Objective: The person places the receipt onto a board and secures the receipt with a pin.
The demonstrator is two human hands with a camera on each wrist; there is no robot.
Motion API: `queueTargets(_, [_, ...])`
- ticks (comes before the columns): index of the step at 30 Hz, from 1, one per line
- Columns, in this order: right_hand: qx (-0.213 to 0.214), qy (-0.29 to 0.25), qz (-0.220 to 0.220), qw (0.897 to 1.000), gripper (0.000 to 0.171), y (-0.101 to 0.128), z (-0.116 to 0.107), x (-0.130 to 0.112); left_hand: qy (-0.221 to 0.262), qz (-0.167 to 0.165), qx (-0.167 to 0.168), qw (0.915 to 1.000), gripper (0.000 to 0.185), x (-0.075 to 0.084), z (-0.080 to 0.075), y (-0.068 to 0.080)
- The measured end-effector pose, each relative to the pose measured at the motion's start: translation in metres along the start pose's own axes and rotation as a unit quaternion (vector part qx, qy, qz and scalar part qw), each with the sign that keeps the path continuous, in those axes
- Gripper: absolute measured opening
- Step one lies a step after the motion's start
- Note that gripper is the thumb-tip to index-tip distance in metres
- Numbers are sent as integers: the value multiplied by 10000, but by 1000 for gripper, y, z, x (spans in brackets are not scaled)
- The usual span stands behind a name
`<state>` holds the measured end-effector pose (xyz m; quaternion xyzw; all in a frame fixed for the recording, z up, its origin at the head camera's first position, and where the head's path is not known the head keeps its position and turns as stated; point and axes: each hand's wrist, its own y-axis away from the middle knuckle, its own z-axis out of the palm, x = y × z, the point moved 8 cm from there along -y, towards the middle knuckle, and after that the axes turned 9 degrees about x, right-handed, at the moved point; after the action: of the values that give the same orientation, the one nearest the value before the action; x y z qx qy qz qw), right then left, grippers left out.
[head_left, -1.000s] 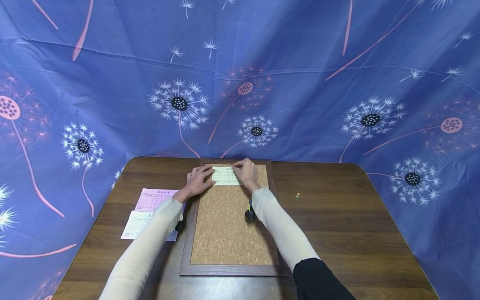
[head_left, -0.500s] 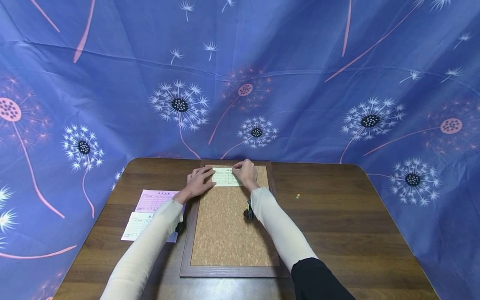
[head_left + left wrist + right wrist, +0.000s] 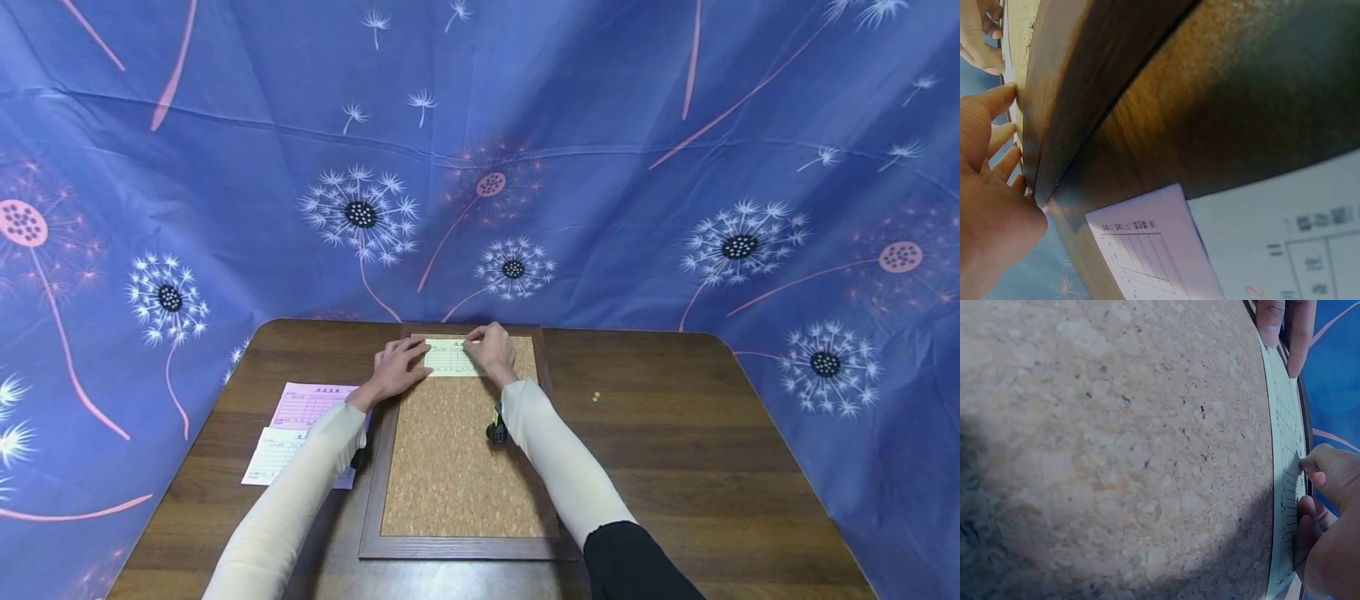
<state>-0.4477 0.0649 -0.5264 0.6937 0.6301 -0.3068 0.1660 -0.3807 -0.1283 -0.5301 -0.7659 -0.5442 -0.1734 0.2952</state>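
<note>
A pale green printed slip (image 3: 448,358) lies across the top of a framed cork board (image 3: 465,450). My left hand (image 3: 395,368) rests over the frame's left side, its extended fingers touching the slip's left end. At the slip's upper right, my right hand (image 3: 491,354) has thumb and forefinger brought together. In the right wrist view, the thumb of the right hand (image 3: 1335,519) presses at the slip's face and the other fingers curl beside it. What small thing is pinched there is hidden by the fingertips; I cannot tell its kind.
A pink slip (image 3: 311,406) and a white slip (image 3: 272,457) overlap on the table (image 3: 690,467) left of the board, partly under the left forearm. Two tiny orange and green pieces (image 3: 596,397) lie right of the board. A blue dandelion-print cloth (image 3: 600,167) hangs behind.
Both hands keep their places at the slip. The whole scene shifts slightly down in the head view.
</note>
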Motion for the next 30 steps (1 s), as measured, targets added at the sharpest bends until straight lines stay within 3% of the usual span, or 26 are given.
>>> queueTargets(13, [49, -110, 122, 9999, 6, -2, 0, 2, 56, 7, 47, 10000, 54, 9, -4, 1])
queueTargets(20, [94, -137, 143, 9998, 6, -5, -2, 0, 87, 54, 71, 9999, 55, 2, -2, -1])
queueTargets(30, [-87, 178, 538, 9984, 6, -3, -6, -4, 44, -63, -56, 10000, 57, -9, 5, -3])
